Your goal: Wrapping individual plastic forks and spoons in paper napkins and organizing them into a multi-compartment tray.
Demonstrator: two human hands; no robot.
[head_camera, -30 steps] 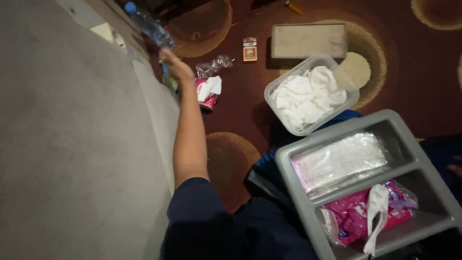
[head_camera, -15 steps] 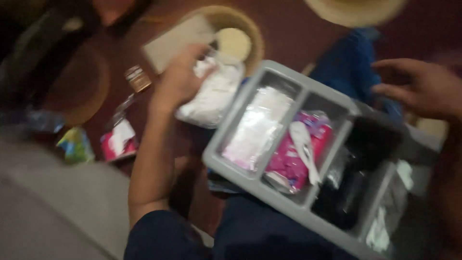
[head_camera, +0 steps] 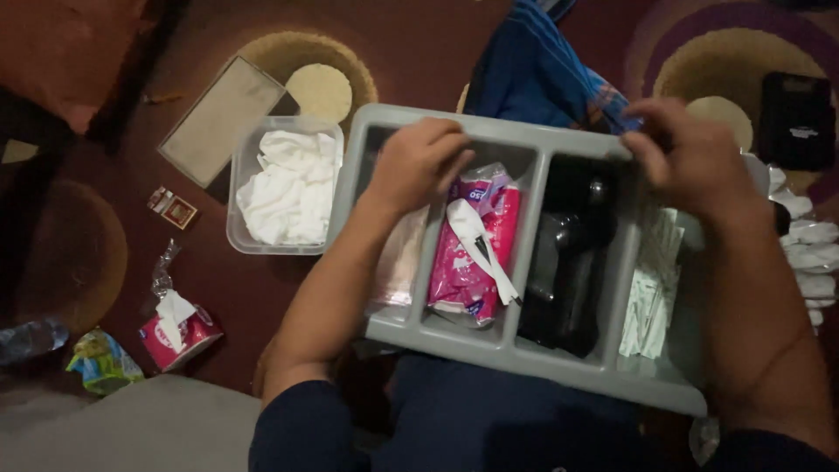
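Note:
A grey divided tray (head_camera: 542, 374) lies across my lap. Its compartments hold clear packets (head_camera: 398, 271), pink packets (head_camera: 468, 280) with a white plastic spoon (head_camera: 479, 245) on top, black plastic cutlery (head_camera: 568, 271) and white sachets (head_camera: 651, 293). My left hand (head_camera: 419, 162) rests with curled fingers at the tray's far rim, above the clear and pink packets; what is under the fingers is hidden. My right hand (head_camera: 690, 153) pinches the far rim above the black cutlery and sachets.
On the patterned carpet at the left stand a clear tub (head_camera: 234, 223) of white cloths, a flat grey lid (head_camera: 218, 118), a small box (head_camera: 175, 210), a pink tissue pack (head_camera: 179, 330), a green wrapper (head_camera: 100, 363) and a bottle (head_camera: 31, 339). Blue cloth (head_camera: 542, 79), a black device (head_camera: 795, 118) and white spoons (head_camera: 813, 253) lie at the right.
My left hand came back from the far floor items, past the tub of cloths, to the tray's rim. My right hand has come onto the rim too. The view swung over the tray.

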